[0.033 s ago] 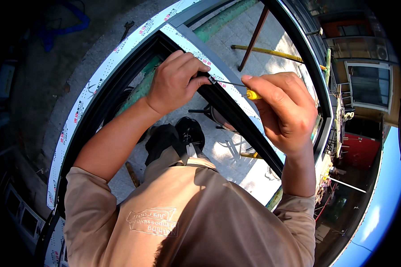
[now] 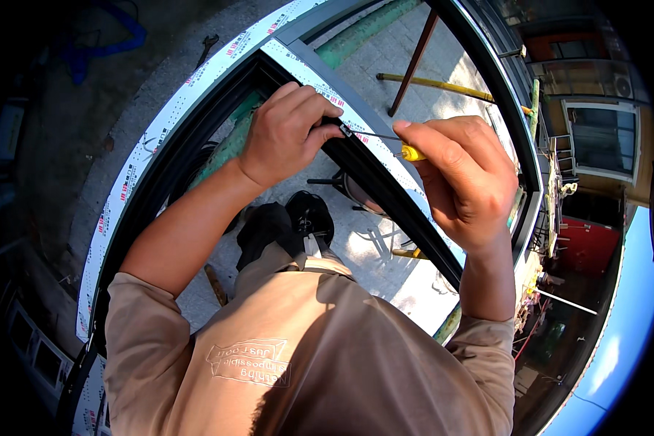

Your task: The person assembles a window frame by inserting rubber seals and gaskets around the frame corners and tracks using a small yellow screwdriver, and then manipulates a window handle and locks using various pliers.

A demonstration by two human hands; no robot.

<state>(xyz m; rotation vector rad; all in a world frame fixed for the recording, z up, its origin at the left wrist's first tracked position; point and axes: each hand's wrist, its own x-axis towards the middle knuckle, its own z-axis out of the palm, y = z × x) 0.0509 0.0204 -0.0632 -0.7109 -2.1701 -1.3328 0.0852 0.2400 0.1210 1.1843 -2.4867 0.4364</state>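
A white-filmed window frame (image 2: pixel 142 152) with black inner channels surrounds my arms. At its black crossbar (image 2: pixel 392 192), my left hand (image 2: pixel 287 131) is closed, thumb and forefinger pinching beside a small silver metal piece (image 2: pixel 346 130). My right hand (image 2: pixel 465 174) is closed round a yellow-handled tool (image 2: pixel 413 153), most of which the palm hides. From its fingertips a thin dark rod (image 2: pixel 374 136) runs left to the silver piece. Whether rod and yellow handle are one tool I cannot tell.
Green pipes (image 2: pixel 363 40) run beneath the frame. A yellow bar (image 2: pixel 443 86) and a brown rod (image 2: pixel 414 62) cross under the far opening. A stool (image 2: pixel 362 195) stands below the crossbar. An open-ended wrench (image 2: pixel 208 47) lies beyond the left edge.
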